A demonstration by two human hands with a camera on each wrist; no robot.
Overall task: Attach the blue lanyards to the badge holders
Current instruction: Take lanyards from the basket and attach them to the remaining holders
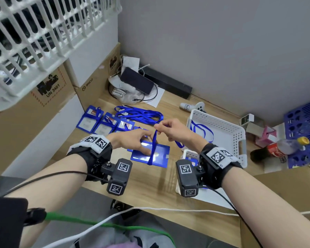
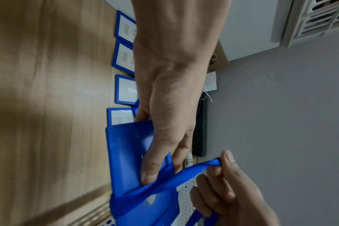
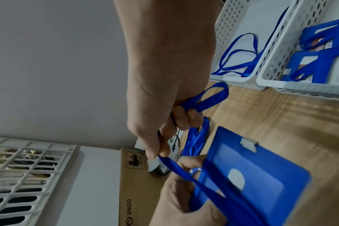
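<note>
The badge holder [image 1: 151, 152] is gripped by the left hand [image 1: 131, 140]; the blue lanyard [image 1: 154, 140] is pinched by right-hand fingers [image 1: 159, 125]. "PICO" and "UN 3481" are printed on the cardboard boxes [image 1: 93, 86] at upper left.

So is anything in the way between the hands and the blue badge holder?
Nothing visible: the left hand already holds the blue plastic badge holder, and the right hand pinches the blue ribbon lanyard stretched across it.

— What's on the arms?

— Both bare to the elbow. My left wrist [image 1: 89, 151] wears a black strap with a grey-white band of black-and-white square markers.

— And the right?

— My right wrist [image 1: 220, 158] wears the same. A black camera block [image 1: 119, 177] with marker stickers hangs under each wrist; thin black cables trail back along my forearms.
</note>
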